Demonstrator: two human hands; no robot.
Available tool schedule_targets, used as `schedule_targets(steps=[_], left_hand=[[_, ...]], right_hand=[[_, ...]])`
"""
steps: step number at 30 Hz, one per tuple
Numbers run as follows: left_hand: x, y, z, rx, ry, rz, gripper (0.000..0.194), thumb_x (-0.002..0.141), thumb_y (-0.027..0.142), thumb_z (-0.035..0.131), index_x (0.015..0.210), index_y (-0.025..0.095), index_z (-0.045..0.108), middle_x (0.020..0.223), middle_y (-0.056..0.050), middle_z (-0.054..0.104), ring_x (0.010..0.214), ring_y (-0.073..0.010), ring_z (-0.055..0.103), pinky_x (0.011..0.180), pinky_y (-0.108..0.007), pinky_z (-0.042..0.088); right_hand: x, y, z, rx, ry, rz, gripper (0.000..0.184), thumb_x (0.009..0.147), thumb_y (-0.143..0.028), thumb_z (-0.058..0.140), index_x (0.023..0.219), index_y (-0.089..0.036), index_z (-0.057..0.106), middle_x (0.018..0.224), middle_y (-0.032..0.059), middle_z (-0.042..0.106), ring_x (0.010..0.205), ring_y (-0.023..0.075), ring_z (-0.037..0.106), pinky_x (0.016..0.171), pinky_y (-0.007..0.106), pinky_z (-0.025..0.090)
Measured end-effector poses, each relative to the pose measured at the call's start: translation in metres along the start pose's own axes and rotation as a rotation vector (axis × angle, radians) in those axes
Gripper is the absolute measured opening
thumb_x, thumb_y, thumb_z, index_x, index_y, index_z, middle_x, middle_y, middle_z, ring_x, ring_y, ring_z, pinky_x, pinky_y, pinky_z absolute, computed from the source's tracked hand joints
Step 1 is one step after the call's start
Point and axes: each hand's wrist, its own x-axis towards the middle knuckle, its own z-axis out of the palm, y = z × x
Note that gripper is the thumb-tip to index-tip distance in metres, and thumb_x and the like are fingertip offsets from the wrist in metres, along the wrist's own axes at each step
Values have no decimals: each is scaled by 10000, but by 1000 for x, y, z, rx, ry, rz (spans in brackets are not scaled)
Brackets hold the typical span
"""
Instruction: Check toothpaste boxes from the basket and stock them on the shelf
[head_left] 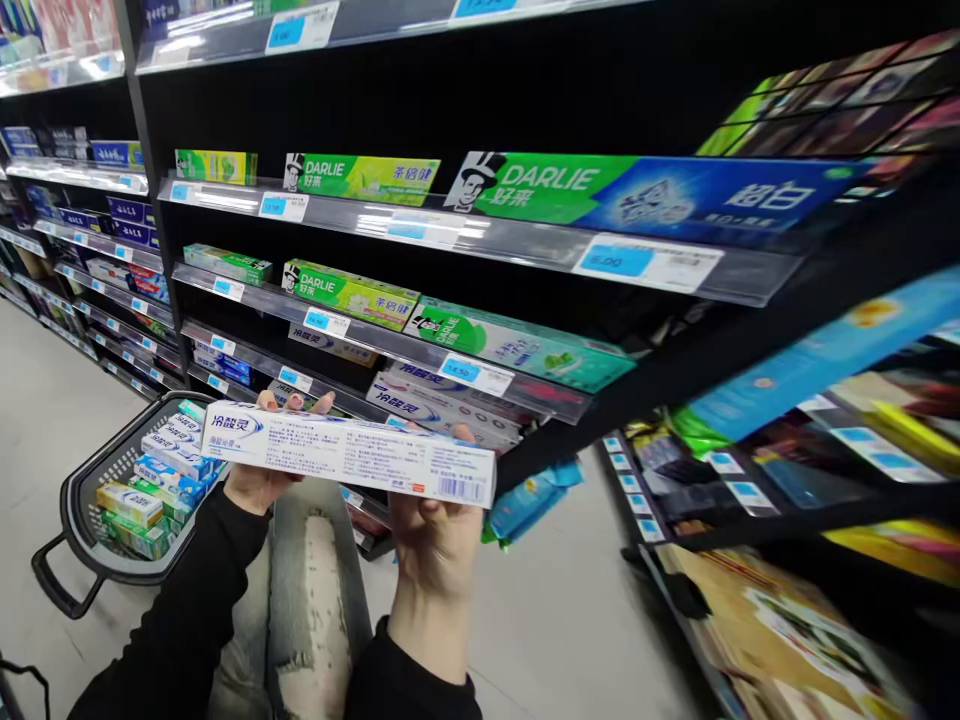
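While fingers (268, 400) are gripping its long edges, left hand (259, 483) and right hand (433, 522) are steadying the 冷酸灵 toothpaste carton (346, 455) | likely keeping its printed side readable

Long white carton (349, 455), blue lettering (234, 423) at left end, barcode (461, 487) at right end, held nearly horizontal, right end slightly lower, printed side facing viewer.

Boxes (161, 475) lie in a basket (73, 520), apparently on the floor (555, 620), left of the carton (345, 458)
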Motion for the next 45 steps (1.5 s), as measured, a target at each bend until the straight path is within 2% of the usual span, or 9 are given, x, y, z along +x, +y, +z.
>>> schedule_targets(steps=[5, 9, 13, 16, 20, 29, 37, 40, 45], left_hand=[[-4, 2, 6, -11, -50, -16, 295, 626, 242, 855, 809, 274, 626, 955, 14, 661, 1251, -308, 553, 875, -394, 575], [-5, 3, 6, -20, -32, -38, 304, 634, 272, 851, 844, 295, 634, 969, 18, 645, 1277, -297, 532, 793, -336, 607], [-5, 4, 7, 40, -22, -52, 459, 597, 326, 872, 989, 331, 633, 1101, -17, 648, 1314, -311, 489, 617, -246, 601], [-6, 4, 8, 96, -2, -51, 471, 626, 359, 848, 1043, 349, 628, 1143, -18, 650, 1349, -334, 441, 743, -356, 620], [-7, 5, 11, 158, -6, -42, 440, 634, 402, 831, 1027, 351, 641, 1137, -17, 657, 1379, -362, 396, 905, -503, 564], [-7, 5, 8, 134, 10, -64, 428, 681, 313, 802, 1073, 354, 634, 1174, -7, 655, 1388, -327, 399, 930, -445, 548], [-4, 9, 10, 34, 40, -78, 278, 794, 271, 692, 1062, 338, 655, 1154, 4, 681, 1309, -276, 511, 1130, -482, 378], [-2, 10, 10, 14, 47, -106, 246, 806, 313, 675, 1050, 335, 661, 1133, -2, 689, 1300, -283, 521, 1148, -498, 346], [-1, 10, 7, 7, 44, -58, 270, 805, 255, 671, 1057, 349, 656, 1135, 12, 685, 1302, -265, 522, 1155, -488, 337]], right_hand=[[1, -4, 2, 51, 37, -15, 959, 492, -356, 918, 1353, -323, 498, 1225, 64, 683, 1141, 208, 628, 925, 320, 506], [0, -5, 4, 62, 47, -33, 962, 478, -355, 921, 1347, -324, 510, 1343, 78, 612, 1241, 241, 569, 1018, 390, 472], [-1, -6, 7, 57, 56, -25, 943, 476, -364, 919, 1332, -316, 526, 1382, 93, 580, 1268, 271, 548, 1051, 452, 448], [-2, -8, 8, 46, 53, -10, 931, 492, -369, 913, 1335, -324, 522, 1377, 87, 586, 1283, 263, 536, 1066, 445, 432], [-3, -9, 8, 23, 48, 1, 928, 507, -386, 906, 1344, -336, 509, 1387, 84, 577, 1289, 262, 530, 1058, 441, 439], [-4, -8, 8, 23, 28, 16, 989, 531, -398, 898, 1404, -348, 436, 1367, 95, 592, 1246, 261, 567, 1019, 434, 468], [-8, -12, 14, -19, 16, 2, 956, 543, -420, 892, 1388, -290, 465, 1291, 125, 643, 1168, 268, 621, 1035, 448, 447], [-9, -14, 15, -30, -9, 14, 929, 555, -424, 885, 1377, -283, 475, 1236, 124, 674, 1172, 265, 617, 1045, 455, 438], [-9, -14, 15, -22, -11, 3, 919, 561, -408, 882, 1375, -283, 475, 1253, 125, 664, 1194, 269, 602, 1057, 470, 426]])
